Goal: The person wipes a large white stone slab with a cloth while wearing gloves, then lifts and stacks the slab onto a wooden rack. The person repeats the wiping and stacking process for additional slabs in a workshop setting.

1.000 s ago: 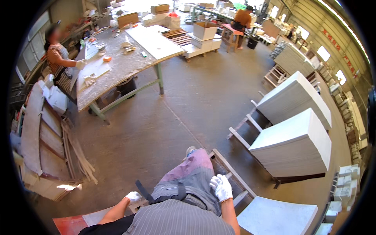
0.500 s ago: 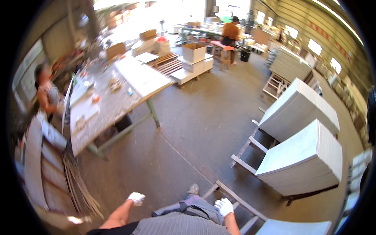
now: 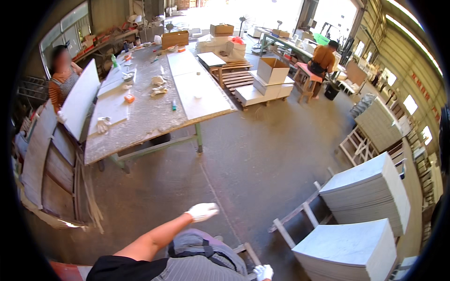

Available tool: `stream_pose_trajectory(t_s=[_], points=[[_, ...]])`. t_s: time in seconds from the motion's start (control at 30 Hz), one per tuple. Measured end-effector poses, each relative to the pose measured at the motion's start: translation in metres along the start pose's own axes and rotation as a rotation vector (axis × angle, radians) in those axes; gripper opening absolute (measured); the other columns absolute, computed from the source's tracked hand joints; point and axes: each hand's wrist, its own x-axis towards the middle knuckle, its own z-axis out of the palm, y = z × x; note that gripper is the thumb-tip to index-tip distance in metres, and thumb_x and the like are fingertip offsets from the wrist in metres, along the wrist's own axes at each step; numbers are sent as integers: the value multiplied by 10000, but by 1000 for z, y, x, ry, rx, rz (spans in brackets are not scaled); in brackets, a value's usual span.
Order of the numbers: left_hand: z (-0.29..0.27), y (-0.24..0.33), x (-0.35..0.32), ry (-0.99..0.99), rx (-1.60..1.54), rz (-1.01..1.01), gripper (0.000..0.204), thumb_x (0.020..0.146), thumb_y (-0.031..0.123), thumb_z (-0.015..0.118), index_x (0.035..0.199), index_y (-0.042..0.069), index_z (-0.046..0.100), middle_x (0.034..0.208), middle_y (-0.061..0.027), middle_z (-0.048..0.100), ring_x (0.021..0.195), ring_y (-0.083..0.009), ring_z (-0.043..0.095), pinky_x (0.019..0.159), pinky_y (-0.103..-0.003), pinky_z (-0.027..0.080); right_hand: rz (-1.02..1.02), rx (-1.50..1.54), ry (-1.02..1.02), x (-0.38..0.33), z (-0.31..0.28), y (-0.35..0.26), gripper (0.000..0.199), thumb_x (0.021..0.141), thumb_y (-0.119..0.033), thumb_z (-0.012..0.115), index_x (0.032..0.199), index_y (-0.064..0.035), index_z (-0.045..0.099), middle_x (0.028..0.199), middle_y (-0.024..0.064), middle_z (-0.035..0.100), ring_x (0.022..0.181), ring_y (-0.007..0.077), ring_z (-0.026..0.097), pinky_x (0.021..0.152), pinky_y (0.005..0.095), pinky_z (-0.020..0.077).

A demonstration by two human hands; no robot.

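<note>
My left hand (image 3: 205, 212), in a white glove, reaches out in front of my body over the bare floor. Its fingers are stretched out loosely and nothing shows in them. Low beside my right hip is my right hand (image 3: 263, 272), also white-gloved, with its fingers loosely apart and no object visible in it. The nearest thing to it is a wooden rack bar (image 3: 252, 254); I cannot tell whether they touch. Further right, a stack of pale slabs (image 3: 344, 240) rests on a wooden support.
A second slab stack (image 3: 358, 175) stands behind the first. At left is a large worktable (image 3: 145, 119) with white panels, gloves and small bottles. Beyond its left side a person holds an upright white panel (image 3: 83, 99). Another person (image 3: 322, 61) works at a far bench.
The view has swung left, so the worktable and stacks sit further right. My left arm has swung forward and across. The white panel at the person's side now shows its broad face.
</note>
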Motion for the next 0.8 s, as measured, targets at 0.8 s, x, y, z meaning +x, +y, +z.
stream_pose_trajectory(t_s=[0.8], points=[[-202, -166, 208, 86, -311, -343, 274, 895, 268, 569, 965, 20, 661, 781, -74, 664, 693, -170, 614, 646, -338, 491, -56, -216, 354, 91, 386, -64, 224, 964, -299, 499, 1046, -97, 553, 825, 98, 632, 639, 230, 633, 516, 374, 502]])
